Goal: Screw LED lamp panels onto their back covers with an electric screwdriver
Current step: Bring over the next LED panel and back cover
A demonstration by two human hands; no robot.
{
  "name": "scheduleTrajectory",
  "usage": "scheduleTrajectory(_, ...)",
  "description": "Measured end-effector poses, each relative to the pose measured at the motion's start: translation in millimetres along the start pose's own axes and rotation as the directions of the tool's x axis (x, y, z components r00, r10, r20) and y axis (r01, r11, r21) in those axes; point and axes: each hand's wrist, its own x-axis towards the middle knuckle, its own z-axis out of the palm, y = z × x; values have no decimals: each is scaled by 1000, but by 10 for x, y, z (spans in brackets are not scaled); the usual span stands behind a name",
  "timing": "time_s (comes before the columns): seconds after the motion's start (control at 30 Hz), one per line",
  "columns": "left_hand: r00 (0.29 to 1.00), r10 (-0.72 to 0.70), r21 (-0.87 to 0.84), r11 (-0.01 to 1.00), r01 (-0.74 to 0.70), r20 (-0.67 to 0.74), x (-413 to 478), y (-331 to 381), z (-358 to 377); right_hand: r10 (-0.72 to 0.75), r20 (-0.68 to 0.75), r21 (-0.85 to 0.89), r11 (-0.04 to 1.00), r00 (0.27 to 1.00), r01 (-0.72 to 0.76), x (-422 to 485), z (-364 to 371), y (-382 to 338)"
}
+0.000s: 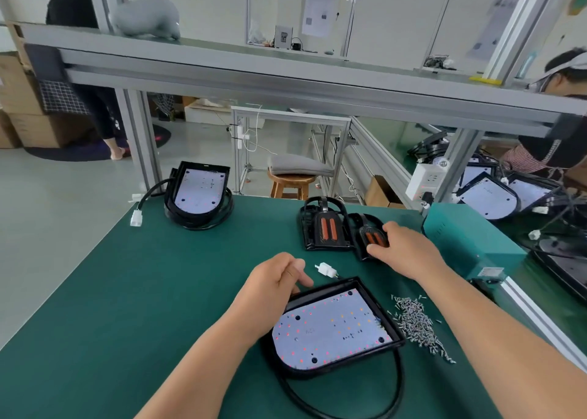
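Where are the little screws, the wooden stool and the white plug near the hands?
screws (416,326), head view, middle of the pile.
wooden stool (290,182), head view, front edge of its seat.
white plug (324,269), head view, its white body.
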Motion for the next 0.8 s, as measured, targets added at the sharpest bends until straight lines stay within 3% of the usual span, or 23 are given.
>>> scheduleTrajectory(0.13,1000,30,-144,989,-30,-4,20,24,21,-15,-7,-111,994,1000,14,86,47,-60)
scheduleTrajectory(0.27,1000,21,-209,978,-24,-16,26,38,47,24,19,-5,1000,1000,-24,159,-19,-71)
scheduleTrajectory(0.43,1000,5,-237,971,-10,-20,36,31,69,105,0,329,939,994,-99,97,-103,129)
scheduleTrajectory(0.57,1000,-7,-235,972,0,-27,52,16,74,122,-69,623,780,990,-53,-157,-165,276)
scheduleTrajectory(0.7,1000,-6,-222,975,0,-23,46,4,69,-10,-98,703,707,995,76,-517,-273,289)
scheduleTrajectory(0.8,999,-18,-256,967,9,-32,37,23,71,-228,-129,616,744,965,258,-854,-401,235)
